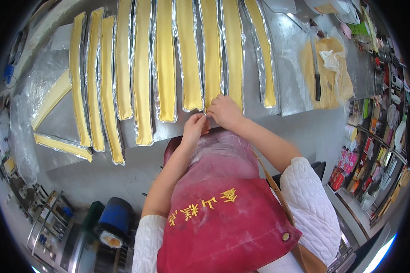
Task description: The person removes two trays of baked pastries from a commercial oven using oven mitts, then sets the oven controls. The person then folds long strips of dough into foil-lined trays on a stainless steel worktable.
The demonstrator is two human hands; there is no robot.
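Note:
Several long strips of yellow dough in foil trays (188, 54) lie side by side on a steel table. At the near end of one dough-lined foil tray (212, 58), my left hand (194, 128) and my right hand (224, 111) meet, fingertips close together at its corner. The fingers of my right hand are bent over the tray's end, partly hiding it. My left hand's thumb and forefinger pinch the foil at the corner, just beyond the table edge. The tray to the right (234, 61) runs behind my right hand.
At the right, a knife with a black handle (317, 87) lies on a tan sheet (338, 80) beside crumpled plastic. A shorter tray (62, 147) and a loose pale dough strip (53, 99) lie at the left near clear plastic film (48, 76). Shelves with packages stand at the right.

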